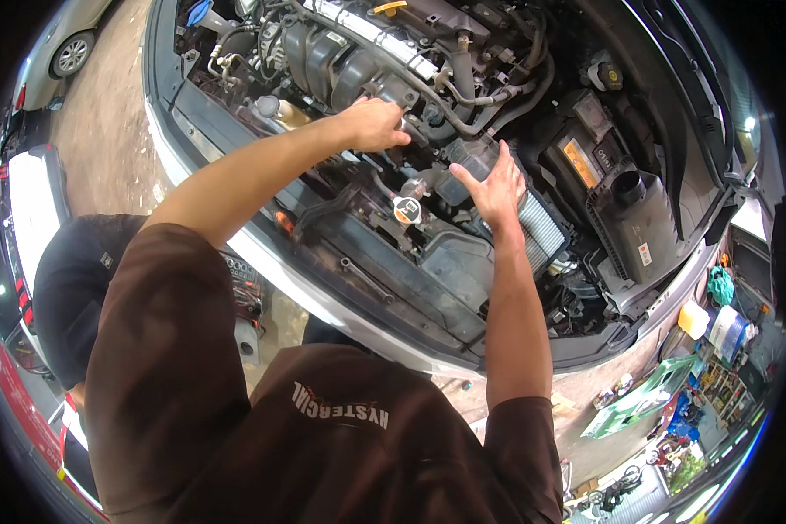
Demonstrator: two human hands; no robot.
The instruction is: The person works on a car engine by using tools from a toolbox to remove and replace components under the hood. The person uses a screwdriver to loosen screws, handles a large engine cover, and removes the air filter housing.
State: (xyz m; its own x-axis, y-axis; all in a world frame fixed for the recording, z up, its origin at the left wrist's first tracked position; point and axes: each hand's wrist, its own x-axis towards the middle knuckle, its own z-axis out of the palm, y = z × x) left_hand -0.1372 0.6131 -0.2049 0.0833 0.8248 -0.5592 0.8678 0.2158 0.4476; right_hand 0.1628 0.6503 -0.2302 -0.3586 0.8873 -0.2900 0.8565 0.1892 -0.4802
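Note:
I lean over the open engine bay (463, 79) of a silver car. My left hand (374, 122) reaches to the middle of the engine and is closed around a dark part beside the grey intake manifold (323, 57); my fingers hide what exactly it is. My right hand (495, 186) lies flat, fingers spread, on the air filter housing, touching a translucent box (472, 157) and the white pleated air filter (543, 229). A radiator cap (408, 210) with a white label sits just left of my right hand.
A wrench (366, 279) lies on the black front panel. The battery (585, 157) and the loose black air box lid (629, 218) are at the right. A person in black (79, 288) crouches at my left by an open tool case (245, 288). Shelves with clutter stand at the lower right.

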